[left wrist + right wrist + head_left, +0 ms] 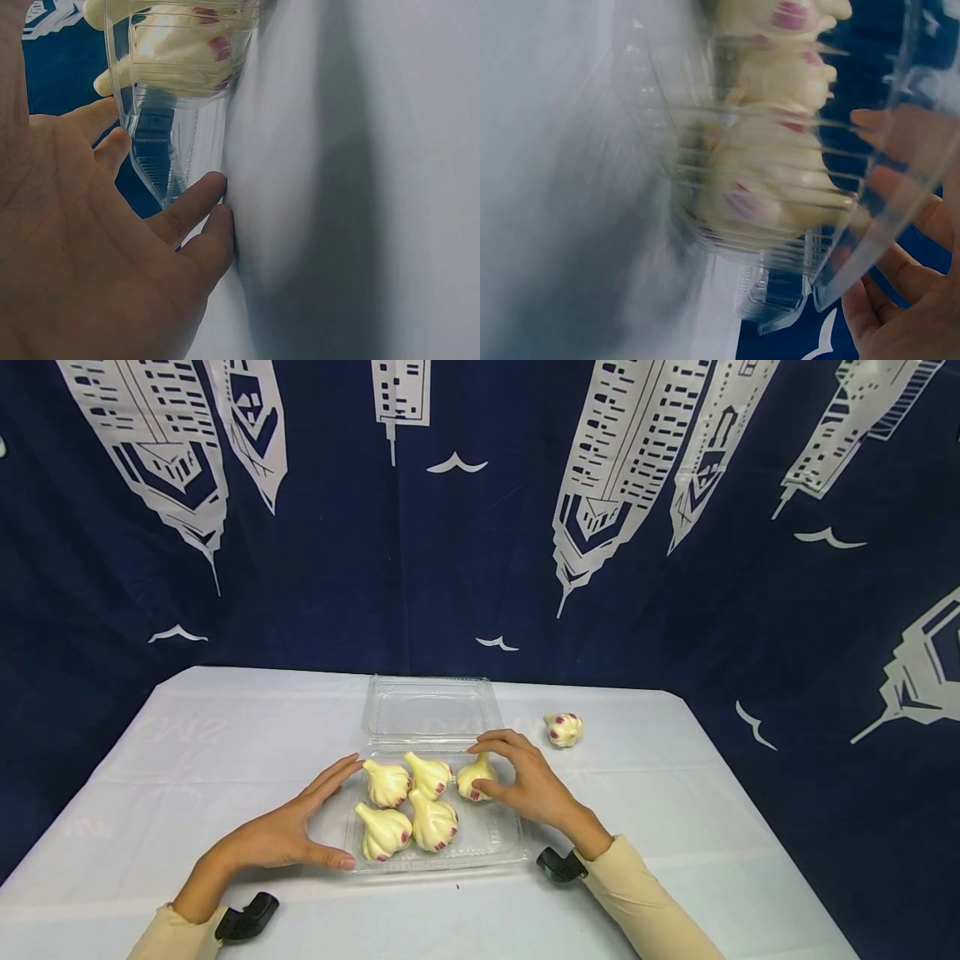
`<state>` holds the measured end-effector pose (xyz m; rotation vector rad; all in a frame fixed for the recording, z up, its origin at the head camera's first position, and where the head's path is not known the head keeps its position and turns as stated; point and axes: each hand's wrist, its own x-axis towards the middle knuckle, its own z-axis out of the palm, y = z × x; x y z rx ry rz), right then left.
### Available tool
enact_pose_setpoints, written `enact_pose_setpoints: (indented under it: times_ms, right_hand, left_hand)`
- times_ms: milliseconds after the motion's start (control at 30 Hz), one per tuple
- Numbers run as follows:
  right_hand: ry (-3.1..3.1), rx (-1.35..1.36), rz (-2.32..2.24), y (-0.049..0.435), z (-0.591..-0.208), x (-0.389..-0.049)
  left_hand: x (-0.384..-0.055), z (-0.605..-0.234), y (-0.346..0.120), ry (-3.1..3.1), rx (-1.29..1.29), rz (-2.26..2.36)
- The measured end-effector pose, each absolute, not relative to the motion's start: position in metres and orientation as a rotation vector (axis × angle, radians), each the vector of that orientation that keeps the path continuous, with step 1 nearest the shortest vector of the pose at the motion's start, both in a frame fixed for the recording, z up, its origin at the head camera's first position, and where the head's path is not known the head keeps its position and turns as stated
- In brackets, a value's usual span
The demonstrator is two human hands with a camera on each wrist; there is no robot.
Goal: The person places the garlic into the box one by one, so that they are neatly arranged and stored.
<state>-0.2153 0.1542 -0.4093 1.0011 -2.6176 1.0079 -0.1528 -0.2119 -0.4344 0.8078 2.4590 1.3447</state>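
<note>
My right hand is over the right part of a clear plastic clamshell container, its thumb and fingertips around a cream garlic bulb with purple patches. In the right wrist view that garlic bulb shows through the ribbed container wall. My left hand spreads along the container's left side, thumb near the front corner and fingers toward the back; the left wrist view has its fingertips right at the wall. Several more garlic bulbs sit together in the left and middle of the container.
The container's lid lies folded back behind it. One more garlic bulb lies on the white table at the back right. A dark blue curtain with white building prints hangs behind the table.
</note>
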Motion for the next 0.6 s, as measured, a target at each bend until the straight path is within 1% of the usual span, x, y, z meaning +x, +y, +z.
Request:
enact_pose_setpoints:
  times_ms: [233, 600]
  right_hand:
    - [-2.56, 0.933, 1.013, 0.165, -0.406, -0.224]
    - [-2.555, 0.718, 1.059, 0.189, -0.404, -0.247]
  left_hand:
    - [-0.154, -0.436, -0.213, 2.452, 0.811, 1.352]
    - [-0.154, -0.436, -0.214, 2.448, 0.804, 1.352]
